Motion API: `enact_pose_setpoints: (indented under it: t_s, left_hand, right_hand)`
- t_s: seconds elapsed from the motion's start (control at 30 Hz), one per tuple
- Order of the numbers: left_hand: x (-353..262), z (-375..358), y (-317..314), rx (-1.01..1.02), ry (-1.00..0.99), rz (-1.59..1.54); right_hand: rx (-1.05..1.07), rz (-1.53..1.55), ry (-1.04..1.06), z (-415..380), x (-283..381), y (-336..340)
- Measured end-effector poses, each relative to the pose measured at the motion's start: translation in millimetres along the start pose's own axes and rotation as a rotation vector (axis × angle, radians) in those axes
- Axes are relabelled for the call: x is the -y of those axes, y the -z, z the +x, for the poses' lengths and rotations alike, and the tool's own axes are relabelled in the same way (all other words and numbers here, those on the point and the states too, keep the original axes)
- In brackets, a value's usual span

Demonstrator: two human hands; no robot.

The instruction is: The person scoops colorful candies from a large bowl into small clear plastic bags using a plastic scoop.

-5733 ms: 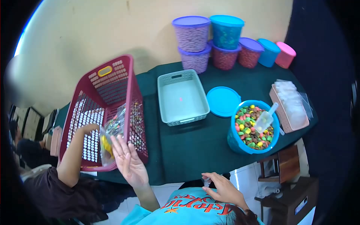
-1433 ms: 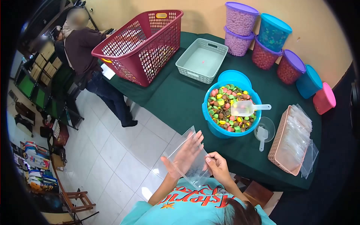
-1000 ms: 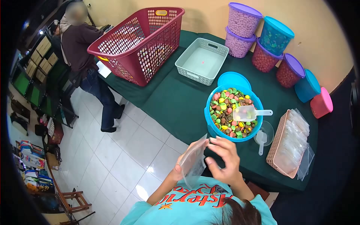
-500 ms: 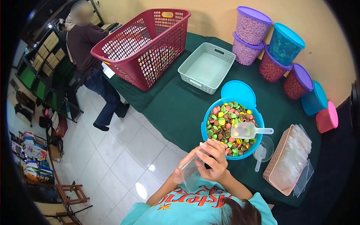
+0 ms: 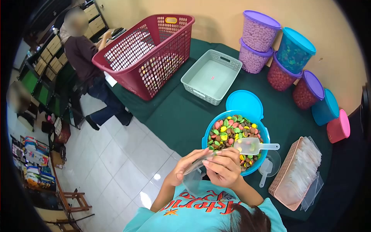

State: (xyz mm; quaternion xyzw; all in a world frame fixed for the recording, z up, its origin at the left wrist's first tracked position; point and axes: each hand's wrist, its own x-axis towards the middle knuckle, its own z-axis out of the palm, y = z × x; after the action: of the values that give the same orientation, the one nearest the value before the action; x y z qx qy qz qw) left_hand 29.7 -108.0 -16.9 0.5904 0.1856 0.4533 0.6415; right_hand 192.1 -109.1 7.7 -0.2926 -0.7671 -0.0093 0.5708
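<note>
A clear plastic bag [image 5: 192,178] is held up in front of my chest between both hands. My left hand [image 5: 181,167] grips its left side, and my right hand [image 5: 225,167] pinches the upper right edge. Just beyond them stands a blue tub [image 5: 205,136] full of green, yellow, pink and brown candies [image 5: 228,130]. Lying on the candies is a translucent scoop [image 5: 253,146], its handle over the tub's right rim. A smaller scoop [image 5: 266,168] rests in a clear bowl [image 5: 276,164] beside the tub.
A pink basket [image 5: 279,189] of plastic bags is at right. Behind the tub are a blue lid [image 5: 244,103], a grey-green basket [image 5: 193,87] and a maroon laundry basket [image 5: 145,92]. Lidded jars [image 5: 256,34] line the wall. One person [image 5: 81,58] stands left; another head [image 5: 18,96] shows at far left.
My hands have moved slightly apart, spreading the bag's upper edge wider. The view has shifted a little. The person at left has raised a hand, and another head has appeared at far left.
</note>
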Motion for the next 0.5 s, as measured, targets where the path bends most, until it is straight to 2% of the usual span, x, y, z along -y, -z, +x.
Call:
enact_pose_setpoints:
  t_s: [0.2, 0.37, 0.5]
  left_hand:
    - [-6, 27, 25, 0.160, 0.072, 0.041]
    - [-1, 44, 46, 0.204, 0.143, -0.216]
    - [-2, 56, 65, 0.310, 0.158, -0.150]
  right_hand:
    - [-0.078, -0.100, -0.055, 7, -6, -18]
    - [-0.134, -0.230, -0.118, 14, -8, -43]
    - [-0.080, -0.328, -0.212, 22, -7, -52]
